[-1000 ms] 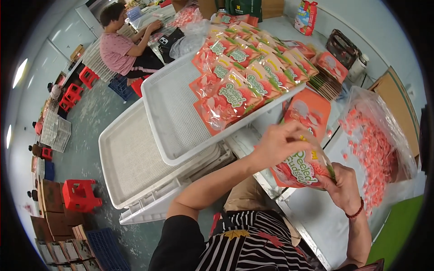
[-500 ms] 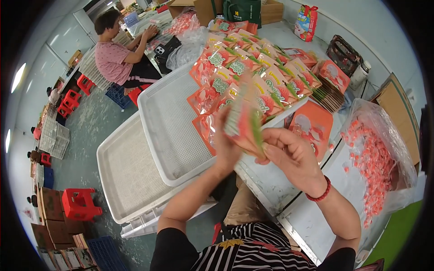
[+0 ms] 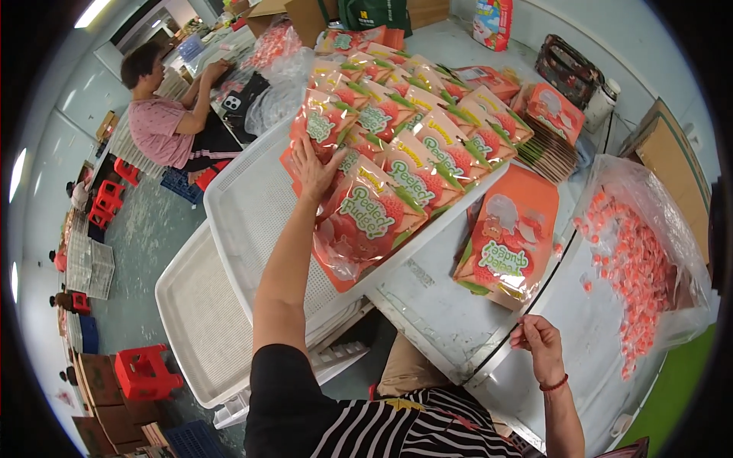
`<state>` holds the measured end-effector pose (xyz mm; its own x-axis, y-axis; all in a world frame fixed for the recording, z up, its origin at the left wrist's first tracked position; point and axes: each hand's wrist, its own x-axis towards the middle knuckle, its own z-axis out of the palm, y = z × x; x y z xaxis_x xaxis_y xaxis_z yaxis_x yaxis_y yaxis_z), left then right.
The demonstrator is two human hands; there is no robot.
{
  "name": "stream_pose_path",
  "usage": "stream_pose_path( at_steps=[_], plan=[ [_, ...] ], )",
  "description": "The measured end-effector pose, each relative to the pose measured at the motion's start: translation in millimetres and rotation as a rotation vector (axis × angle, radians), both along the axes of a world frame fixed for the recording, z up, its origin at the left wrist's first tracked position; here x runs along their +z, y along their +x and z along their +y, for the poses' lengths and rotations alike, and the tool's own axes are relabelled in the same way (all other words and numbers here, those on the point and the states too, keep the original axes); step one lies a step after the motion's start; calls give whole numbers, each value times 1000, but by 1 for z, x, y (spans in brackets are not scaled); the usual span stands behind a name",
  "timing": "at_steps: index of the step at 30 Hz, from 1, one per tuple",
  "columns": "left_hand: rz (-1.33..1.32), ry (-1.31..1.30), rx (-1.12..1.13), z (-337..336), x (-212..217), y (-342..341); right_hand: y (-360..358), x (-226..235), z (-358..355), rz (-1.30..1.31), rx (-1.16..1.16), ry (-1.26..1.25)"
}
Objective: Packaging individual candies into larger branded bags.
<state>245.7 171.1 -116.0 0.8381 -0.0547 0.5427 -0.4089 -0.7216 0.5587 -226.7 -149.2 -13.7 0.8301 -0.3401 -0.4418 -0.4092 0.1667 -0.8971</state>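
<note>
My left hand (image 3: 311,166) lies with fingers spread on the left edge of the peach-coloured candy pouches (image 3: 366,206), touching one near the tray's middle. The filled pouches overlap in rows in a white plastic tray (image 3: 248,221). Over the table's near part, my right hand (image 3: 540,347) is closed, its fingertips curled toward the thumb; anything between them is too small to make out. Beyond it lies a stack of flat pouches (image 3: 508,229). To its right, small pink wrapped candies (image 3: 630,282) spill from a clear plastic bag (image 3: 672,237).
A second white tray (image 3: 202,313) sits lower left. More pouches (image 3: 553,114), a dark patterned bag (image 3: 569,69), a white bottle (image 3: 602,103) and a cardboard box (image 3: 668,168) stand at the right. A person (image 3: 164,122) sits far left; a red stool (image 3: 146,374) stands on the floor.
The pouch that was between both hands is out of them; a pouch lies at the tray's near end. My left hand has moved left onto the pouches, and my right hand lower right.
</note>
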Motion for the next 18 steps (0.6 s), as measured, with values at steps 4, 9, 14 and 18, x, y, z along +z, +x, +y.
stream_pose_path(
  at_steps=[4, 9, 14, 18],
  plan=[
    [-484, 1079, 333, 54, -23, 30, -5, -20, 11, 24, -7, 58],
    [44, 258, 85, 39, 43, 22, -23, -38, 25, 11, 93, -5],
    [51, -242, -385, -121, 126, -112, -76, -75, -1, 22, -27, 22],
    [-376, 279, -1001, -189, 101, -235, -88, -87, -1, -77, -127, 155]
  ],
)
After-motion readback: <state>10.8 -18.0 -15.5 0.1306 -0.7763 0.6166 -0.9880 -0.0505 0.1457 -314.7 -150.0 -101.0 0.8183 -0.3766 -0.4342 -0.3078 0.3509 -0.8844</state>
